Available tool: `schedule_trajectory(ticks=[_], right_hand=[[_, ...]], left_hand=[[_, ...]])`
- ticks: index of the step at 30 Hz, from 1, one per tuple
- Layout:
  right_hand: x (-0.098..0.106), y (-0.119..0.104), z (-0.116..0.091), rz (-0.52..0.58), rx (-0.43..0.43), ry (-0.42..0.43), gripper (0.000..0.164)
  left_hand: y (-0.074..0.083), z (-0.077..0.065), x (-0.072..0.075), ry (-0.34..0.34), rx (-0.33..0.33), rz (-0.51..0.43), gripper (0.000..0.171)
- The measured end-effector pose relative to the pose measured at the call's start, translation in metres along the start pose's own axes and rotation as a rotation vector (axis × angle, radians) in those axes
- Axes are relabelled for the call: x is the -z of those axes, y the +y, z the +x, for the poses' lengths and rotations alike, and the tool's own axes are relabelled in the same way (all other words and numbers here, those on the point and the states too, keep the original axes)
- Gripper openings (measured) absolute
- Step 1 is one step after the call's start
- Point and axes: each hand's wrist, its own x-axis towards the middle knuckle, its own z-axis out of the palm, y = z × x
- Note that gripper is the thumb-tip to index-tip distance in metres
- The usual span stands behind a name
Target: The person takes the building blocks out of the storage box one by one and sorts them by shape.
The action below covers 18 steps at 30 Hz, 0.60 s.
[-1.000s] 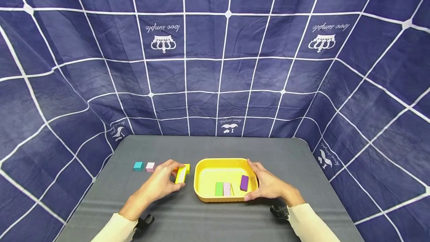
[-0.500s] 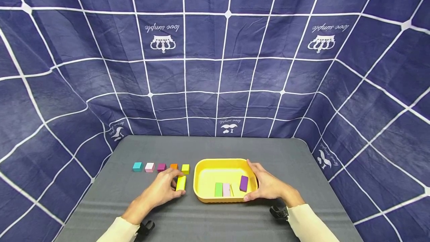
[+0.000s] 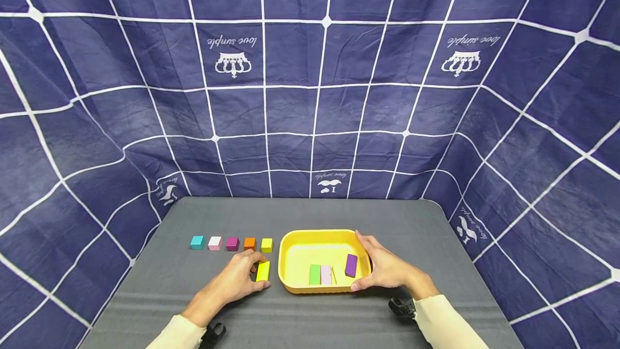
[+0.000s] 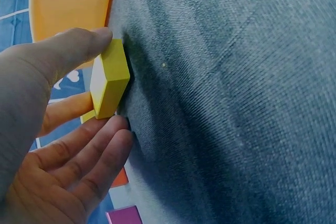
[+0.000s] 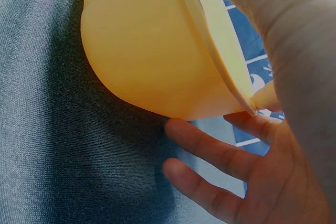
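A: ok so what's the left hand (image 3: 237, 278) actually doing?

B: Pinching a yellow block (image 3: 263, 271), thumb on the near end, index finger at the far end. The other three fingers lie close together by that far end, not wrapped round it.

A: is the block down on the grey cloth (image 3: 310, 319)?

B: Super low over it at least, but honestly can't tell if it's touching.

A: and the right hand (image 3: 387, 268)?

B: Gripping the yellow tray (image 3: 310, 246) by its end, thumb on the near corner. Two fingers fan out loosely along the outside. The tray's just to the right of the left hand, so it sits between the two hands.

A: anything in it?

B: yep. Purple block (image 3: 351, 265) closest to the right hand, then a thin yellow piece (image 3: 333, 274) (too small to make out), a lilac block (image 3: 326, 274) and a green block (image 3: 315, 274), farthest from that hand.

A: what about those cubes?

B: Row of five beyond the left hand. Yellow cube (image 3: 267, 245) just past its fingers, then going left: orange cube (image 3: 249, 243), magenta cube (image 3: 232, 244), pink cube (image 3: 215, 243), teal cube (image 3: 197, 242). Navy curtain (image 3: 290, 112) with white grid lines past both hands.
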Motion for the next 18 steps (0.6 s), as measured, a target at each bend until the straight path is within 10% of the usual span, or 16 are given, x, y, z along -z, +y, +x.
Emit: schedule_trajectory(ticks=[18], right_hand=[[-0.0010, -0.0003, -0.0017, 0.004, 0.001, 0.007, 0.153]], left_hand=[[0.0009, -0.0016, -0.0025, -0.006, 0.032, 0.017, 0.057]])
